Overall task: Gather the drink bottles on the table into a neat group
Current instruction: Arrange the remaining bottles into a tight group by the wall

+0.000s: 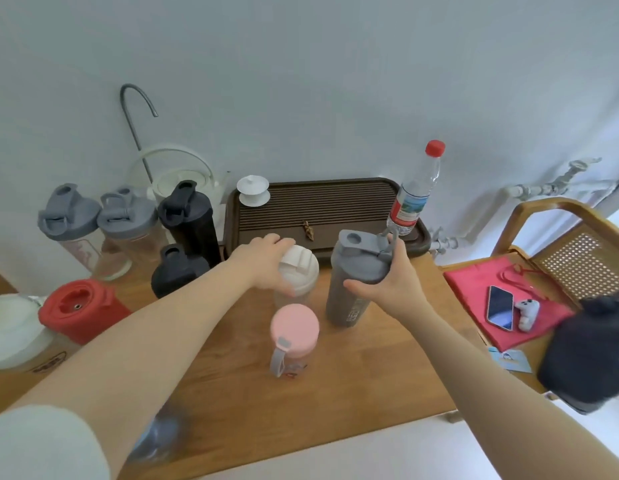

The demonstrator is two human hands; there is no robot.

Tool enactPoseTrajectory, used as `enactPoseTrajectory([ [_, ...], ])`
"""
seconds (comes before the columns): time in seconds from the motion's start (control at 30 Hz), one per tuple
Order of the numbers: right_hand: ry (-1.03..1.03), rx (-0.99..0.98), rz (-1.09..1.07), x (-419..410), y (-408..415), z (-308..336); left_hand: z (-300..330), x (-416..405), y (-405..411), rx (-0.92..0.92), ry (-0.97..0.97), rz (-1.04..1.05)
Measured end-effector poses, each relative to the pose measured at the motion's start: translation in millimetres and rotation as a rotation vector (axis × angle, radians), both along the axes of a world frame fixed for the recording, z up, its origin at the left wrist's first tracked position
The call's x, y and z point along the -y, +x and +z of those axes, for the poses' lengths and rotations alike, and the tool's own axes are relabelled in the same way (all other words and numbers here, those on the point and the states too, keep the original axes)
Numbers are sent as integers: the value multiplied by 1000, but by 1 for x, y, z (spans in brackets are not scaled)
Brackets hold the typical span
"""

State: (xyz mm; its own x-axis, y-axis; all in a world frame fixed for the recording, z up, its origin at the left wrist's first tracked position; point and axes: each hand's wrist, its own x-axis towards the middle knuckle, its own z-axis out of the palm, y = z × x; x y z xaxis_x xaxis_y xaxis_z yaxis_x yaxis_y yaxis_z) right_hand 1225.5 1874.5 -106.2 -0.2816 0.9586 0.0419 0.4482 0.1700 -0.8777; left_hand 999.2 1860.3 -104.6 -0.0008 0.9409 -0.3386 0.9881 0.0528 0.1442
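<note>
My left hand (266,263) grips the white-lidded bottle (298,271); my right hand (387,277) clasps the grey shaker (353,285). The pink-lidded bottle (294,329) stands just below both hands.

shakers (128,223) left on table (387,368), tray (322,202) behind, chair (557,244) right

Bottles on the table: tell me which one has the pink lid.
The small bottle nearest the camera, between both forearms, untouched. The others' lids are grey, black, red or white; it alone has a pink lid with a grey strap.
</note>
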Motion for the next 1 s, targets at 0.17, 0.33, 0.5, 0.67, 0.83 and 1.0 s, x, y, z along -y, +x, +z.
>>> enactPoseTrajectory([
  [0.17,92,-116,13,-9,13,33,-8,-8,11,-112,7,8],
  [0.33,100,-88,62,-9,18,37,-8,-7,13,-23,4,47],
  [0.5,124,-78,78,-4,20,40,26,6,11,204,139,149],
  [0.67,224,-109,135,1,-4,75,109,39,-12,216,311,147],
  [0.83,225,-212,216,6,-57,110,160,89,-63,130,410,185],
  [1.0,204,-282,298,23,-135,117,172,122,-129,60,412,194],
])
